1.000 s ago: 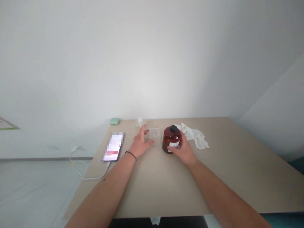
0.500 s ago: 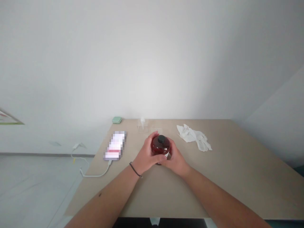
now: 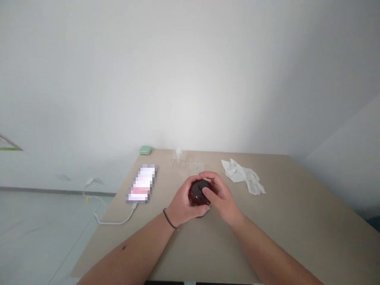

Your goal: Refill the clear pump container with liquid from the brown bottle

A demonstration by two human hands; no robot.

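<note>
A dark red, glossy round bottle (image 3: 195, 198) with a black cap (image 3: 203, 184) stands near the middle of the table. My left hand (image 3: 180, 204) is wrapped around the bottle's left side, its thumb across the front. My right hand (image 3: 225, 200) is closed over the top from the right, its thumb against the cap and its fingers curled around the far side. Those hands cover much of the bottle's sides.
On the tan table (image 3: 285, 221), crumpled white tissues (image 3: 245, 177) lie to the right. A phone (image 3: 143, 184) with a white cable (image 3: 115, 222) lies left. Behind are a green case (image 3: 145, 150), a clear box (image 3: 178, 159) and a flat clear piece (image 3: 196, 168).
My right hand has shifted from the bottle's side up onto its black cap. The left hand still holds the bottle's body. The whole view has tilted slightly.
</note>
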